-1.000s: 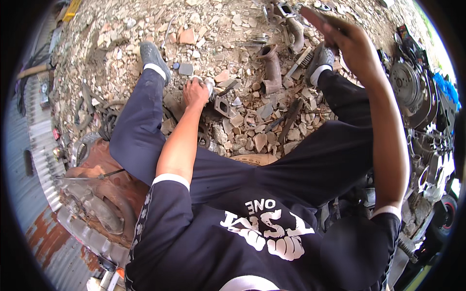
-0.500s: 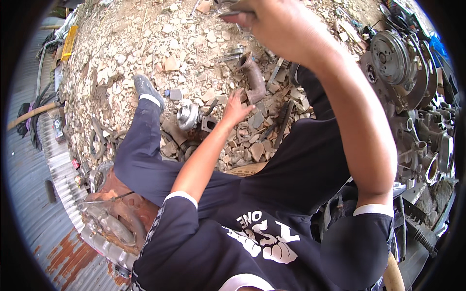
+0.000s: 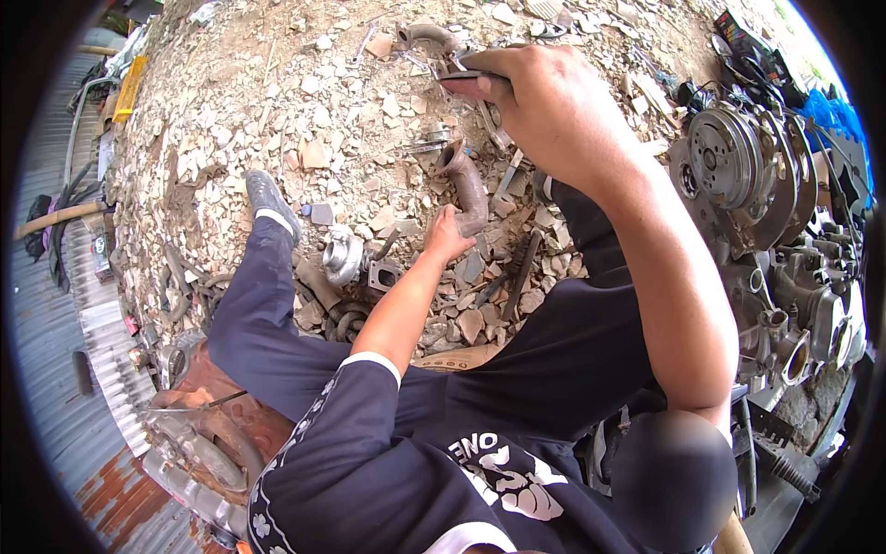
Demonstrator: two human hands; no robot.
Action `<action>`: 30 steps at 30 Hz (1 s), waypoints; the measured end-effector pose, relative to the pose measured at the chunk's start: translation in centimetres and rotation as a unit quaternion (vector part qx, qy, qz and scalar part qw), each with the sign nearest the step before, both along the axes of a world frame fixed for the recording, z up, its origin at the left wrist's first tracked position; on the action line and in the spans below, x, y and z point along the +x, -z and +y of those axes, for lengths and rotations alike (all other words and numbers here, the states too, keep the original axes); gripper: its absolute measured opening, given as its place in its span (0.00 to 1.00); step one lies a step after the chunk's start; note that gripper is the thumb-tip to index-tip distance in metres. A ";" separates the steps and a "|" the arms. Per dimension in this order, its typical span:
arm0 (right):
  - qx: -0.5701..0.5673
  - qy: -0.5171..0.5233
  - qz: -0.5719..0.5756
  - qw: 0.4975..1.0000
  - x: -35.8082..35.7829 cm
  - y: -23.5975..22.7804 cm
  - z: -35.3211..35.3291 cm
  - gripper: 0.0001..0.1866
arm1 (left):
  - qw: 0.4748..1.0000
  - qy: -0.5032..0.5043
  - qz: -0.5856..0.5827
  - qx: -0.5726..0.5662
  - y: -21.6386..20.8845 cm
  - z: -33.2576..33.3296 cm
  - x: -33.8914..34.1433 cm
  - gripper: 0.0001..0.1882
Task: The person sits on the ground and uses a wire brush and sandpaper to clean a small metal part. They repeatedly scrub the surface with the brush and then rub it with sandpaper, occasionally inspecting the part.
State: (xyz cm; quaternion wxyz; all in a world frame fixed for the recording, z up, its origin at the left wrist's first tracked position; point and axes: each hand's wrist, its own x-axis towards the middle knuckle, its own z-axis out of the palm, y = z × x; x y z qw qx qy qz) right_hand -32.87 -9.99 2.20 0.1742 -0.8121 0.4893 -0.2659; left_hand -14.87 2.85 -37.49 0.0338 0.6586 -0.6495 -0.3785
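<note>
A rusty bent metal pipe (image 3: 471, 189) with a flanged mouth lies on the rubble between my legs. My left hand (image 3: 448, 235) is closed on its lower end. Raised above the ground at the upper right, my right hand (image 3: 558, 106) pinches a thin, dark, flat piece (image 3: 475, 78) whose kind I cannot make out. A silver turbocharger (image 3: 343, 256) sits left of my left hand, with a squarish flange (image 3: 383, 275) beside it. Beyond the pipe lies a small round metal part (image 3: 436, 135).
Another curved rusty pipe (image 3: 429, 33) lies at the far side. Stacked pulleys and discs (image 3: 724, 157) and engine castings (image 3: 798, 314) crowd the right. A rusty engine part (image 3: 217, 434) stands at lower left by corrugated sheeting (image 3: 55, 369). Loose stones (image 3: 314, 152) cover the ground.
My left hand has gone from spread fingers beside the pipe to closing on its lower end. The view has shifted, showing more of the far curved pipe. My right hand still pinches the dark piece.
</note>
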 end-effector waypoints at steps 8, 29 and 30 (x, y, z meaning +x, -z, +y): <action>0.034 0.001 -0.008 0.999 -0.1 0.5 0.2 0.09 | 0.988 0.132 -0.074 0.011 -3.8 1.9 1.5 0.51; 0.045 0.189 0.023 0.981 -3.6 -3.0 -1.7 0.17 | 0.964 -0.179 0.194 -0.008 -7.9 -5.8 -3.3 0.21; 0.021 0.187 0.011 0.982 -3.8 -3.2 -1.6 0.17 | 0.956 -0.191 0.222 0.007 -6.8 -7.0 -4.0 0.23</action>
